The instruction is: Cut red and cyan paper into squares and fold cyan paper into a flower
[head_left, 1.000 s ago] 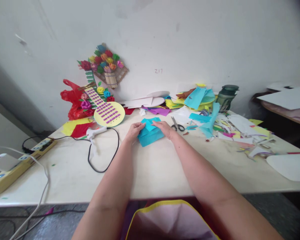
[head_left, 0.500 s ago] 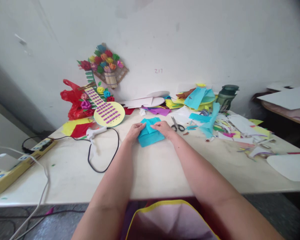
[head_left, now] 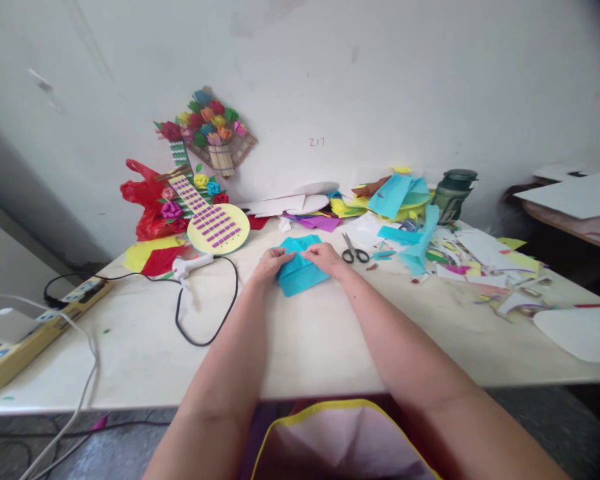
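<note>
Between my hands, over the middle of the table, is a piece of turquoise crepe paper (head_left: 303, 279) with a fold near its upper part. My left hand (head_left: 271, 263) pinches it at the left, thumb and fingers pressed together. At its upper right my right hand (head_left: 324, 256) grips it the same way, the two pinches a short way apart. Fingertips partly cover the fold. Just right of my right hand lies a pair of dark-handled scissors (head_left: 355, 253), blades pointing away.
A white glue gun (head_left: 193, 265) with a looped black cord lies left, near a yellow power strip (head_left: 55, 323). A round yellow paper instrument (head_left: 220, 230) and a red bag (head_left: 150, 203) stand behind. Paper scraps (head_left: 480, 253) and a green bottle (head_left: 453, 195) are at right.
My left hand's fingertips have shifted slightly right along the turquoise paper, closer to my right hand. The paper's lower edge sits a touch lower. Everything else looks the same.
</note>
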A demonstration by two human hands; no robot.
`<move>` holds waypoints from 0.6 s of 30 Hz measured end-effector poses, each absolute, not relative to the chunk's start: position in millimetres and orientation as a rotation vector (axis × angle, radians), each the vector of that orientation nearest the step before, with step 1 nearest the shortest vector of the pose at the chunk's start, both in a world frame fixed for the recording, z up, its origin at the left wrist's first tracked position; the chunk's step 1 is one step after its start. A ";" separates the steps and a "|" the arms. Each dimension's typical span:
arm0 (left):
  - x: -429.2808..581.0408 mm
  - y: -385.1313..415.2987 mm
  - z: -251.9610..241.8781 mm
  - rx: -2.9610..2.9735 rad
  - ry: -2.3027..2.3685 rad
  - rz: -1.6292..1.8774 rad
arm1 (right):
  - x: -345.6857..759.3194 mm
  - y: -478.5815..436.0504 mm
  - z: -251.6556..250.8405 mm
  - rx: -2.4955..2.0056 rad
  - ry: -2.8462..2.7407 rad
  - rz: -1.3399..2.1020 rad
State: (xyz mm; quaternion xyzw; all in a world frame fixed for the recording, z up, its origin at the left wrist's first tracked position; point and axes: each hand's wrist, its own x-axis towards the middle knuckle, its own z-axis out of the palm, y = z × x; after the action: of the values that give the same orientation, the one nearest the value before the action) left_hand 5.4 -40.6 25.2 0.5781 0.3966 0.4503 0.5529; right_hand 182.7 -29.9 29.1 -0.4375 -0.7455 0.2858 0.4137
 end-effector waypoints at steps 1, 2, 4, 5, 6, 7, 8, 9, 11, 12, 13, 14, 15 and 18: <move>5.1 -40.6 25.2 1.363 0.936 1.066 | 182.7 -29.9 29.0 -1.101 -1.875 0.720; 4.9 -40.6 25.4 1.360 0.936 1.066 | 182.8 -30.1 29.2 -1.102 -1.874 0.728; 4.4 -40.7 25.5 1.360 0.938 1.064 | 182.6 -31.2 30.4 -1.101 -1.871 0.752; 4.3 -40.6 25.4 1.367 0.939 1.059 | 182.5 -31.9 31.1 -1.098 -1.869 0.764; 4.2 -40.5 25.2 1.377 0.940 1.053 | 182.2 -32.6 31.8 -1.093 -1.868 0.777; 4.2 -40.3 24.9 1.388 0.940 1.050 | 181.9 -33.2 32.3 -1.087 -1.864 0.788; 4.2 -40.0 24.5 1.400 0.938 1.049 | 181.5 -33.7 32.6 -1.079 -1.858 0.797; 4.4 -39.7 24.1 1.410 0.935 1.050 | 181.1 -34.2 32.7 -1.070 -1.849 0.805; 4.8 -39.4 23.3 1.420 0.931 1.052 | 180.4 -34.7 32.4 -1.052 -1.823 0.821; 5.1 -39.4 23.0 1.422 0.931 1.053 | 180.0 -34.9 32.0 -1.046 -1.810 0.827; 5.3 -39.4 22.7 1.423 0.930 1.053 | 179.7 -35.0 31.7 -1.042 -1.798 0.831; 5.5 -39.5 22.4 1.422 0.932 1.053 | 179.4 -35.1 31.4 -1.039 -1.789 0.834; 5.6 -39.5 22.1 1.422 0.935 1.056 | 179.0 -35.3 31.3 -1.038 -1.783 0.835; 5.3 -38.9 20.8 1.423 0.950 1.069 | 178.3 -36.3 32.0 -1.042 -1.772 0.850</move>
State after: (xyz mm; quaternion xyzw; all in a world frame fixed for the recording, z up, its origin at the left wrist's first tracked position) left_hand 5.3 -38.9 20.8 0.5969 0.3983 0.4483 0.5330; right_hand 178.3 -36.3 32.0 -0.4202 -0.7141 0.3426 0.4428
